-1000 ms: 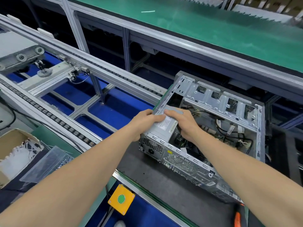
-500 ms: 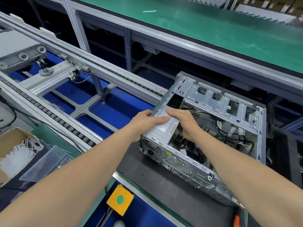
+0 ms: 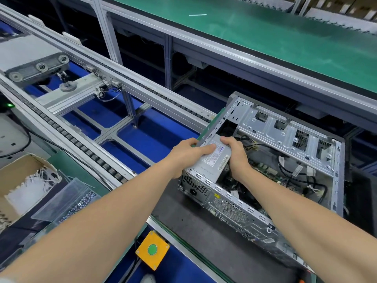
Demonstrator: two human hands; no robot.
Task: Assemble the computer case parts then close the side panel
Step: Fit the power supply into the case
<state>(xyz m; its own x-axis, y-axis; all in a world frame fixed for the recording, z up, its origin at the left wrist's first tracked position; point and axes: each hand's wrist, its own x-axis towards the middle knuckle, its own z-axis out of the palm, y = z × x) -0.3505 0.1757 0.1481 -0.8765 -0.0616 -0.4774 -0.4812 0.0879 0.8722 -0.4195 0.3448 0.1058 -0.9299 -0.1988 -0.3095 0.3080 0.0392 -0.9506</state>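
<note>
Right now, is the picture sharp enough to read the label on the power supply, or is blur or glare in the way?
Head view: the label on the power supply is in focus, but its print is too small to read; no glare. Head view: the green bench at the far right is smeared by blur, and the conveyor rails bow slightly from the wide lens.

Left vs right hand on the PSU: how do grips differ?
The left hand sits at the case outer edge, thumb flat across the PSU label; the right hand sits over the open case interior, fingers curled over the PSU's far end. Both grip the PSU.
</note>
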